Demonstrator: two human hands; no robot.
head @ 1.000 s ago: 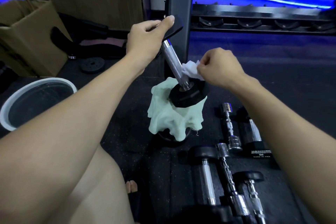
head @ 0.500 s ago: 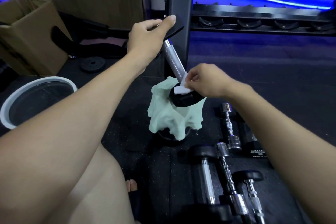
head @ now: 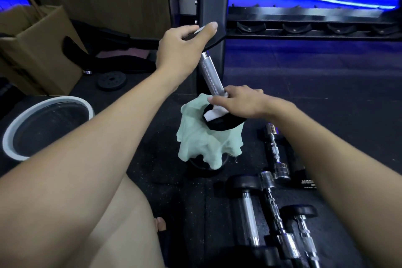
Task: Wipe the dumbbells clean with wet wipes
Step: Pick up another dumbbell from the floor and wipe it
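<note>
A dumbbell gets wiped on the gym floor.

The left hand (head: 180,48) grips the top black end of the tilted dumbbell (head: 212,76). Its bottom end sits on a pale green cloth (head: 200,141) in the middle of the floor (head: 326,98). The right hand (head: 241,102) presses a white wet wipe (head: 212,115) on the bottom end, fingers curled round it. More dumbbells (head: 274,213) lie near the floor's front right.
</note>
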